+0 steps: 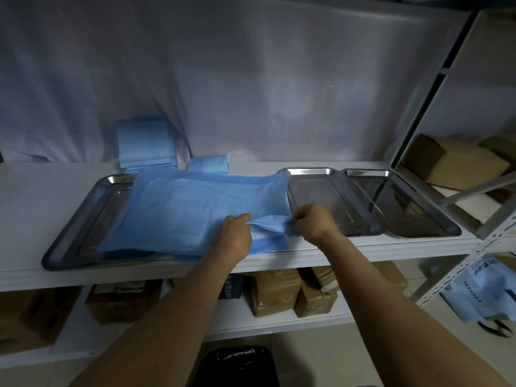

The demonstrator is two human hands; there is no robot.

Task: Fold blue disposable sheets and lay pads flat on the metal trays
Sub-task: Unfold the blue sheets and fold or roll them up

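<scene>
Three metal trays sit side by side on a white shelf: a large left tray, a middle tray and a right tray, the last two touching along their rims. A blue sheet lies spread over most of the left tray, its right edge reaching over the rim of the middle tray and its near edge hanging a little past the front of the shelf. Both hands work at the sheet's near right corner, close together with a bunched fold of blue between them. The left hand rests on the sheet with its fingers curled onto that fold; the right hand, above the near left corner of the middle tray, pinches the corner of the sheet. Behind the sheet, against the white backdrop, stands a stack of folded blue sheets with a smaller folded blue piece beside it. Brown parcels sit on the shelf below
</scene>
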